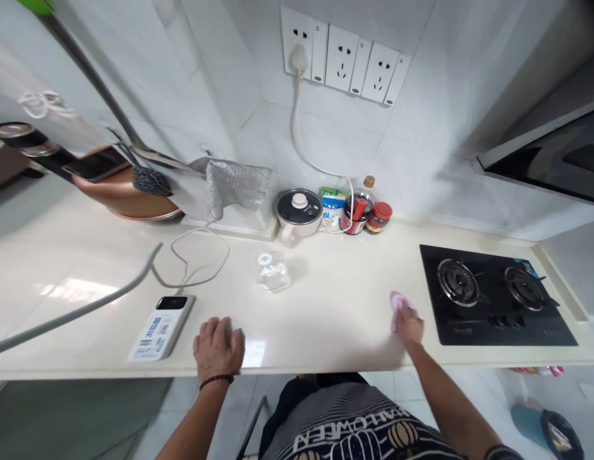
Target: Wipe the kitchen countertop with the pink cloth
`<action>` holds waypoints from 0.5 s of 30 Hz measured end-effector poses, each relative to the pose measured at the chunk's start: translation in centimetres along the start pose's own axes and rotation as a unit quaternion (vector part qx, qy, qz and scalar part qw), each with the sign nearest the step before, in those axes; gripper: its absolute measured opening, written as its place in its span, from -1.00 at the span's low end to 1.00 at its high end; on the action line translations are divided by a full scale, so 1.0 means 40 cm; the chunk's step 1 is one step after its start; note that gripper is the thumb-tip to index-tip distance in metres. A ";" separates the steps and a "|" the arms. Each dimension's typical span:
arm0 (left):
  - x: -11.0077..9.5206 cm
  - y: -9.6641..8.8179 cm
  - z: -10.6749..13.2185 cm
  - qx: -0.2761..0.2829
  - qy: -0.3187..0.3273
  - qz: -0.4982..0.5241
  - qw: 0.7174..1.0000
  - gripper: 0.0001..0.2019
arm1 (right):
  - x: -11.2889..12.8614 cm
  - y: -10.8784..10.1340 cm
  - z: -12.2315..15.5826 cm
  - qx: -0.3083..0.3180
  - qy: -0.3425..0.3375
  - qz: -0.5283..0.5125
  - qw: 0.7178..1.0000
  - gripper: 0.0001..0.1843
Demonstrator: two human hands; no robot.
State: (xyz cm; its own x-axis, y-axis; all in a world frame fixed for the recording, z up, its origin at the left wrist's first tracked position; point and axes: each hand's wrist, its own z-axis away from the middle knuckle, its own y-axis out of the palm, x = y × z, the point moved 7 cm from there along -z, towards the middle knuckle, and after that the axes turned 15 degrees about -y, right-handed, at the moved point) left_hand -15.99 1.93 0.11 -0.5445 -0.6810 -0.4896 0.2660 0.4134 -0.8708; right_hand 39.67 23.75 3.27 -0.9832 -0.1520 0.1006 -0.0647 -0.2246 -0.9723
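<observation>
My right hand [409,327] presses a pink cloth [398,305] onto the pale countertop [335,300], its fingers closed over it, just left of the black gas stove. My left hand [218,347] rests near the counter's front edge, holding nothing, its fingers lying on the surface and slightly bent. Left of it lies a white power bank [157,329] with a dark display. A clear plastic container [274,273] with a round white label sits farther back, between the two hands.
Against the wall stand a small lidded pot [299,211], a seasoning bag [332,212] and jars [378,218]. The gas stove [493,297] is at right. A silvery cloth [236,185] drapes over a rack. A grey hose [80,310] and white cable [201,281] cross the left side.
</observation>
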 end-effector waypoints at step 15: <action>0.034 0.009 -0.007 -0.020 -0.025 -0.001 0.999 -0.48 | 0.132 -0.059 -0.386 -0.030 0.003 -0.046 0.998 -0.45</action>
State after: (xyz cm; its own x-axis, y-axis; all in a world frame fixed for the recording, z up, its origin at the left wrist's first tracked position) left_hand -16.86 1.31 -0.85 -0.5036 -0.7111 -0.4907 0.2322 0.4356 -0.8697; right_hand 32.00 38.33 2.83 -0.9735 -0.1278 0.1898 -0.1655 -0.1795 -0.9697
